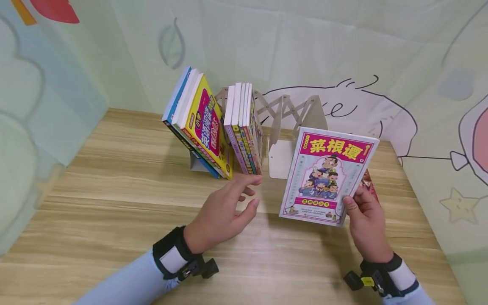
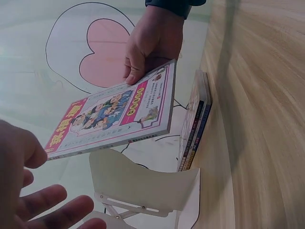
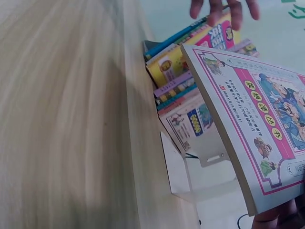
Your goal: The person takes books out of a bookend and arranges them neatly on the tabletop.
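My right hand grips a white and pink comic-style book by its lower right corner, thumb on the front cover and fingers behind. The book is held up over the table, its cover facing me. My left hand hovers with fingers spread, holding nothing, in front of the shelved books. A yellow book leans left with other large books in a beige folding book rack. Beside it stand several thinner books. In the left wrist view the left fingers are near the held book's top edge.
Behind the held book, more books lie stacked on the wooden table, mostly hidden in the head view. The rack's right end plate stands upright. A printed cloth wall closes off the back and sides.
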`<action>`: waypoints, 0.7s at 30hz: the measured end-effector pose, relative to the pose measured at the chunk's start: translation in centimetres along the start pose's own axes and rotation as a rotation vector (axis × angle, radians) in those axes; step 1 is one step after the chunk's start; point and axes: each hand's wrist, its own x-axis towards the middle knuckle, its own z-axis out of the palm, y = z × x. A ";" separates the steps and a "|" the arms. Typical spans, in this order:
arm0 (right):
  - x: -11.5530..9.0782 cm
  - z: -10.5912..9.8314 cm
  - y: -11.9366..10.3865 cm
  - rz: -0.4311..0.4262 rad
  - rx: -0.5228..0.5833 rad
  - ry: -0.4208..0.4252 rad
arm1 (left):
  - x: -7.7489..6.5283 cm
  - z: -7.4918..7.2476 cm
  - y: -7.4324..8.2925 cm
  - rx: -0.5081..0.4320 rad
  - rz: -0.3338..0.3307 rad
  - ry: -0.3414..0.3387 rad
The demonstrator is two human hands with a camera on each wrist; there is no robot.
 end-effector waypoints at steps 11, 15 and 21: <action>1.2 -1.5 0.6 0.091 0.117 0.033 | -0.1 0.1 -0.7 0.091 0.044 -0.007; 1.8 -2.1 0.9 0.144 0.142 0.054 | -0.2 0.1 -0.8 0.116 0.048 -0.010; 2.8 -2.9 1.3 0.167 0.200 0.107 | -0.2 0.1 -0.8 0.122 0.043 -0.025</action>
